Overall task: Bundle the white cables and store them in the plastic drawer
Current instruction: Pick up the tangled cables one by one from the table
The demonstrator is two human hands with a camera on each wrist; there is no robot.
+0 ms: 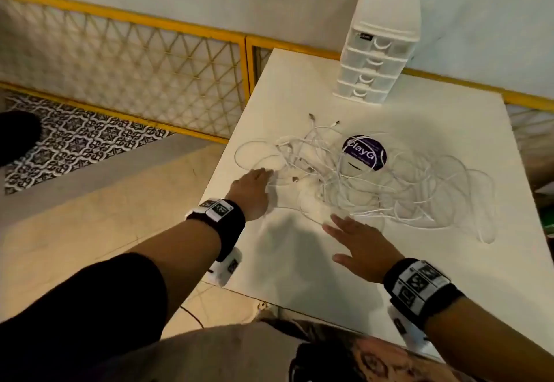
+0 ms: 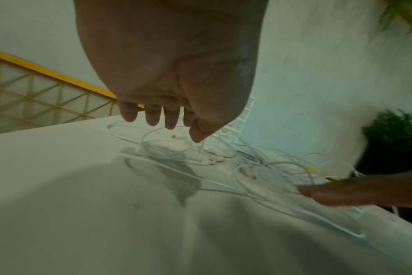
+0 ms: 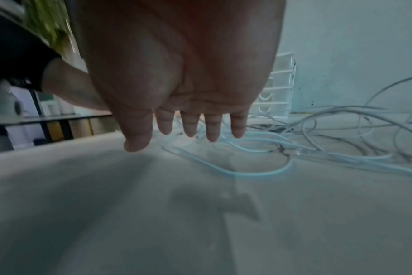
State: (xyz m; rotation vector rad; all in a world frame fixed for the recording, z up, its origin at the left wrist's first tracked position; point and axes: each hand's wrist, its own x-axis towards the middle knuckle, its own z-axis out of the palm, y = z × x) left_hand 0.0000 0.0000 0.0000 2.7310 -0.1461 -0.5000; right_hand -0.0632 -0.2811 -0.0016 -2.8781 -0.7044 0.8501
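Note:
A loose tangle of white cables sprawls over the middle of the white table. My left hand hovers palm down at the tangle's left edge, fingers straight and holding nothing. My right hand hovers flat just in front of the tangle, its fingers spread above a near cable loop. The white plastic drawer unit stands at the table's far edge with all its drawers pushed in.
A round purple sticker lies under the cables. A yellow lattice railing runs behind and left of the table. The table's left edge drops to the floor. A wall rises behind the drawer unit.

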